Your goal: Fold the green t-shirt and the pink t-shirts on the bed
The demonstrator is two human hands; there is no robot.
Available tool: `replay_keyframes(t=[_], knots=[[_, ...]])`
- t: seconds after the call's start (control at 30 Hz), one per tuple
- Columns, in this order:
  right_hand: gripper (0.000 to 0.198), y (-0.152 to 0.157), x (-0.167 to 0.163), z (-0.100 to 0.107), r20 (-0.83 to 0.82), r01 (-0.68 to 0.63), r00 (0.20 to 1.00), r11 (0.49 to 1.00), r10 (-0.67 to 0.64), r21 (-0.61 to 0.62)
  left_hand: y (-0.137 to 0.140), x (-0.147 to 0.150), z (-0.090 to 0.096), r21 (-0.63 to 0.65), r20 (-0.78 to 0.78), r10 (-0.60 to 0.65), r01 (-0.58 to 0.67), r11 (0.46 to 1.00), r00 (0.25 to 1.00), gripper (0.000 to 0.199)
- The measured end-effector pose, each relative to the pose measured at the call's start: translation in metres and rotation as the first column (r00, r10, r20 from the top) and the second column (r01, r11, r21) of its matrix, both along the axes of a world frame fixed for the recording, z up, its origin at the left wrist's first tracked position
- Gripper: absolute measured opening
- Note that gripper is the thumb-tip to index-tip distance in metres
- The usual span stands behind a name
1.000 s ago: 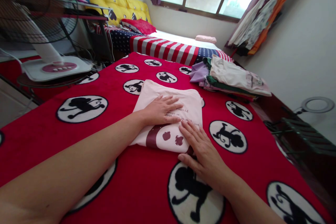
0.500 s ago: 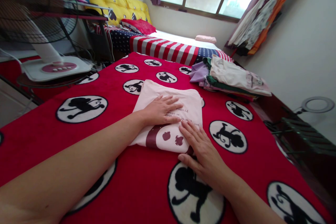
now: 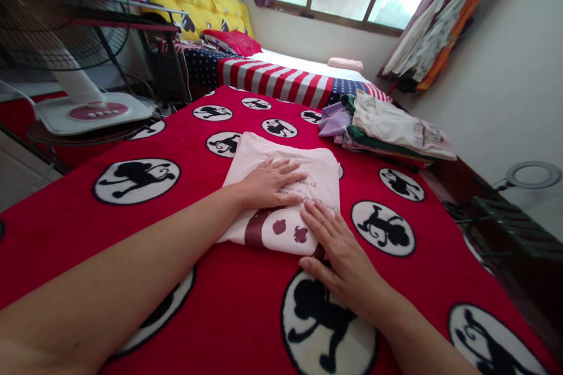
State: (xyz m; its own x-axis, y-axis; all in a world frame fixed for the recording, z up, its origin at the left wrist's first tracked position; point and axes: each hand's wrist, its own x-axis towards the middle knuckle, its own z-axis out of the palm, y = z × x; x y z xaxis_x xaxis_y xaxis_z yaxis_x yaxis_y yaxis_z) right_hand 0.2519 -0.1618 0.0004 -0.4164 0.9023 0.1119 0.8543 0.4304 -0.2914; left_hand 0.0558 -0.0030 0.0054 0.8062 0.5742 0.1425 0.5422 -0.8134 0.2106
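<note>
A folded pale pink T-shirt [image 3: 303, 161] with dark red print and lettering lies on the red blanket [image 3: 229, 316], which is patterned with black monkey figures in white ovals. My left hand [image 3: 268, 184] rests flat across the shirt's middle, fingers stretched to the right. On the shirt's near right corner lies my right hand [image 3: 334, 246], its fingers extended and its thumb out to the left over the near edge. The fingertips of both hands almost meet over the lettering. Parts of the print are hidden under the hands.
A stack of folded clothes [image 3: 387, 126] sits at the blanket's far right. To the left, a white fan [image 3: 92, 111] stands on a round stool. Beyond are a bed with a striped cover [image 3: 277, 79], hanging clothes [image 3: 444, 23] and, at right, a ring light [image 3: 534, 176].
</note>
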Motion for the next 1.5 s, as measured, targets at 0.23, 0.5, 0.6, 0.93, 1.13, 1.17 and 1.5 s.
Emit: replay_keyframes(t=[0.23,0.5,0.6,0.93,1.13,1.17,1.5], knots=[[0.067,-0.0001,-0.0006,0.0020,-0.001,0.004,1.000,1.000,-0.004,-0.002,-0.0005,-0.0002,0.0004,-0.005,0.002,-0.002,0.002,1.000,1.000,0.066],[0.068,0.0003,-0.0006,0.0017,-0.004,0.003,1.000,1.000,-0.003,-0.001,-0.0020,0.0003,0.0025,-0.023,0.000,0.007,-0.007,1.000,1.000,0.065],[0.069,0.0004,-0.0007,0.0023,0.005,0.003,1.000,1.000,-0.003,-0.006,-0.0019,0.0002,0.0023,-0.024,0.002,0.006,-0.006,1.000,1.000,0.065],[0.067,0.0001,-0.0005,0.0020,0.002,0.002,1.000,1.000,-0.002,0.000,-0.0025,0.0000,0.0029,-0.028,0.000,0.009,-0.009,1.000,1.000,0.064],[0.068,0.0001,0.0000,0.0018,-0.001,-0.001,1.000,1.000,0.001,0.003,-0.0027,0.0004,0.0031,-0.020,-0.001,0.010,-0.010,1.000,1.000,0.064],[0.067,0.0000,-0.0001,0.0018,0.003,0.001,1.000,1.000,-0.001,0.000,-0.0028,0.0004,0.0031,-0.017,-0.001,0.009,-0.009,1.000,1.000,0.064],[0.068,0.0005,-0.0006,0.0028,0.002,0.000,1.000,1.000,0.000,-0.003,-0.0016,-0.0004,0.0015,-0.012,0.004,0.002,-0.002,1.000,1.000,0.065]])
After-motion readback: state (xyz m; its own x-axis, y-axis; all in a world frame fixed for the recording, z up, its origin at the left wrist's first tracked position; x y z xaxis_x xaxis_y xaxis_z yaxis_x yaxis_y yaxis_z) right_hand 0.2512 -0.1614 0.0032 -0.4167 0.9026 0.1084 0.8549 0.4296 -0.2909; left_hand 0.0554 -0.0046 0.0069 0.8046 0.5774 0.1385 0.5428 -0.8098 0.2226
